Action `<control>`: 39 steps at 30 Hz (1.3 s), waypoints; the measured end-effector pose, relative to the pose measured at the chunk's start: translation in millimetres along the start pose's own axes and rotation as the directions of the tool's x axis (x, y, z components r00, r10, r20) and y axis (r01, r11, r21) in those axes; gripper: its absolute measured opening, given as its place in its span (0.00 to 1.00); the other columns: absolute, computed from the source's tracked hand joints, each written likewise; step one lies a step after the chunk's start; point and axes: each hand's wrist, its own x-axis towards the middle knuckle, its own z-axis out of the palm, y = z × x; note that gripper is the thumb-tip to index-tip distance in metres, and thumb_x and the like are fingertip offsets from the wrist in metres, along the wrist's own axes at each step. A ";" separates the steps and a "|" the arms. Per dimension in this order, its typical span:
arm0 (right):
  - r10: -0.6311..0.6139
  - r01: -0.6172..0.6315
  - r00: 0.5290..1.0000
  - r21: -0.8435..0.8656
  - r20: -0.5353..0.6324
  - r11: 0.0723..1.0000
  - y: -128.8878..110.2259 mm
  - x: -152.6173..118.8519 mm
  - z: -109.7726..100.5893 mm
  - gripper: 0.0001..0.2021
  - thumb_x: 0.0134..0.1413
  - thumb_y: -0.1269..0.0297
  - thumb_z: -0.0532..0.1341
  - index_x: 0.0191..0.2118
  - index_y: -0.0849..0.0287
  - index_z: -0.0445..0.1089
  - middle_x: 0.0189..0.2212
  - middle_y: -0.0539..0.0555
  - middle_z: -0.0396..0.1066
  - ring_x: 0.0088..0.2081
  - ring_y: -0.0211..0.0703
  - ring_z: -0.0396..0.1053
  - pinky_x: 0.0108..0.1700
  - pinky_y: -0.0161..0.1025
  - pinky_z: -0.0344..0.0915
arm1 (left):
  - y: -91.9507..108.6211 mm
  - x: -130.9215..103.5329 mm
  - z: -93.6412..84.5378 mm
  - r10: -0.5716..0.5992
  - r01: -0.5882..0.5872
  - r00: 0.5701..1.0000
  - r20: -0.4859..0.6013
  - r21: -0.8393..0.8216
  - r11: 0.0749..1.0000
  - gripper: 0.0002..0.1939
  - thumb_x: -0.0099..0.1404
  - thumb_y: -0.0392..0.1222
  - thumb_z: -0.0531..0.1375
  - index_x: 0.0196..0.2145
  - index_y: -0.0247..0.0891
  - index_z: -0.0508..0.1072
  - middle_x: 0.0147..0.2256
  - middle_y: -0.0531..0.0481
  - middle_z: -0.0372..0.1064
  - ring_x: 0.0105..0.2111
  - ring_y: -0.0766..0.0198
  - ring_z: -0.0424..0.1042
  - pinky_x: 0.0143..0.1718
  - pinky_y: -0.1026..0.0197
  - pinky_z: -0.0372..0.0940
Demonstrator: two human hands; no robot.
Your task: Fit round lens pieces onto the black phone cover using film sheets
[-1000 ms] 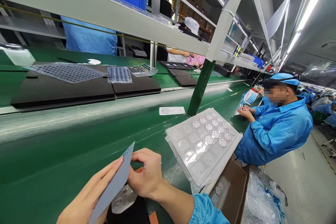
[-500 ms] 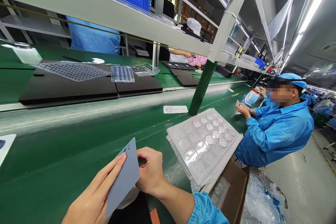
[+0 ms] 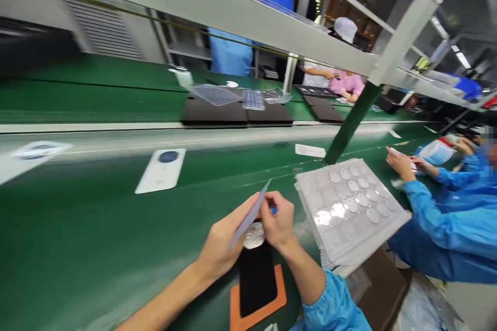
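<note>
Over the green work surface, my left hand (image 3: 227, 232) is closed on a thin grey flat panel (image 3: 248, 217), tilted so that it shows nearly edge-on. Against the panel's right side, the fingers of my right hand (image 3: 280, 220) are pinched together; what lies between them is hidden. A small bit of blue (image 3: 274, 211) shows by those fingers. Just below the hands is a silvery ribbed round piece (image 3: 254, 236), partly covered. Beneath it lies a black rectangular pad (image 3: 257, 282) on an orange sheet (image 3: 282, 295).
A clear tray (image 3: 351, 207) of round discs lies to the right, beside a co-worker in blue (image 3: 446, 217). White cards (image 3: 161, 178) with dark ovals lie at left. A green post (image 3: 353, 124) rises behind the tray. Dark blocks (image 3: 213, 114) stand across the bench.
The view has swung left, so the bench things sit further right and more of the left side shows. The grey panel appears more edge-on, and the black pad and orange sheet are more visible.
</note>
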 end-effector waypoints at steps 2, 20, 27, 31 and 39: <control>0.004 -0.004 1.000 0.037 0.017 0.999 -0.9 -1.1 -0.8 0.10 0.58 0.61 0.56 0.38 0.59 0.73 0.32 0.53 0.78 0.33 0.41 0.76 0.37 0.35 0.71 | -0.1 0.4 -2.1 0.032 -0.032 0.999 0.030 -0.008 0.999 0.26 0.73 0.38 0.50 0.67 0.46 0.58 0.62 0.48 0.64 0.56 0.58 0.71 0.60 0.57 0.66; 0.054 -0.054 0.998 0.005 0.029 0.999 1.5 -0.4 -3.8 0.09 0.55 0.59 0.57 0.30 0.58 0.70 0.25 0.50 0.73 0.26 0.39 0.69 0.31 0.34 0.66 | 7.2 2.3 -2.1 -0.012 0.041 0.984 0.178 -0.161 0.986 0.26 0.74 0.41 0.48 0.68 0.41 0.54 0.66 0.44 0.57 0.64 0.54 0.60 0.65 0.48 0.59; 0.285 -0.283 0.957 -0.045 0.059 0.958 31.7 16.5 -8.0 0.08 0.48 0.59 0.57 0.26 0.58 0.67 0.20 0.47 0.68 0.23 0.38 0.65 0.28 0.33 0.63 | 10.3 23.4 -9.8 -0.574 0.560 0.795 0.196 -0.600 0.571 0.23 0.72 0.53 0.54 0.50 0.31 0.76 0.45 0.39 0.78 0.48 0.46 0.76 0.57 0.42 0.67; 0.416 -0.400 0.907 -0.176 0.067 0.900 53.4 28.5 -34.8 0.09 0.47 0.59 0.54 0.25 0.58 0.65 0.19 0.48 0.68 0.20 0.38 0.63 0.24 0.33 0.60 | -3.7 42.5 -39.7 -0.692 0.499 0.680 0.241 -0.844 0.197 0.18 0.73 0.44 0.55 0.55 0.29 0.69 0.51 0.34 0.74 0.46 0.52 0.78 0.56 0.43 0.68; 0.434 -0.316 0.897 -0.559 0.088 0.766 57.3 12.5 -62.0 0.11 0.41 0.68 0.60 0.15 0.56 0.60 0.15 0.48 0.63 0.22 0.40 0.61 0.26 0.34 0.50 | -1.8 54.8 -85.1 -0.642 0.432 0.745 0.179 -0.864 0.261 0.17 0.71 0.42 0.58 0.54 0.32 0.71 0.53 0.37 0.73 0.48 0.52 0.76 0.57 0.43 0.68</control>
